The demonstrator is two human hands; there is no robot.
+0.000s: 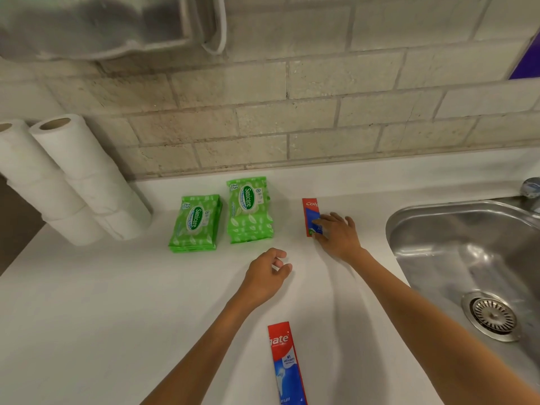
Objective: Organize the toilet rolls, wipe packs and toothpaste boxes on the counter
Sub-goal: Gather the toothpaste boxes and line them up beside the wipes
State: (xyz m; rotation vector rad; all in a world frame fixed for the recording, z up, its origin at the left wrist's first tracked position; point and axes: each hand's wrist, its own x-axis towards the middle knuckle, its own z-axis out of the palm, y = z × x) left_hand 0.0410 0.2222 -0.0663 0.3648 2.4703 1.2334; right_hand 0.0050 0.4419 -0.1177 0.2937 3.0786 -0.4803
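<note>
White table (117, 317) runs from the left edge to a steel sink (432, 226) on the right, backed by a wall of pale brick tiles (292, 112). The toilet rolls (73, 171) stand at the far left in two stacks side by side, touching each other and set close to the wall. Right of them, well apart, lie two piles of green wipe packs: the nearer pile (195, 223) and, just beside it and a little closer to the wall, the farther pile (249, 210). The two piles sit close together without touching.

Between the wipes and the sink a red and blue toothpaste box (310, 210) lies flat, its long side pointing toward the wall. The right hand (339, 235) rests on its near end – fingers spread and laid over the top of the box, palm down. The left hand (267, 276) is in the middle of the table, fingers loosely curled, holding nothing.

A second toothpaste box (286, 363) lies flat at the near edge of the view, between the two forearms – its lower end is cut off by the frame. In the sink a round drain strainer (492, 315) shows, and part of a tap (531, 188) sits at the sink's far corner.
</note>
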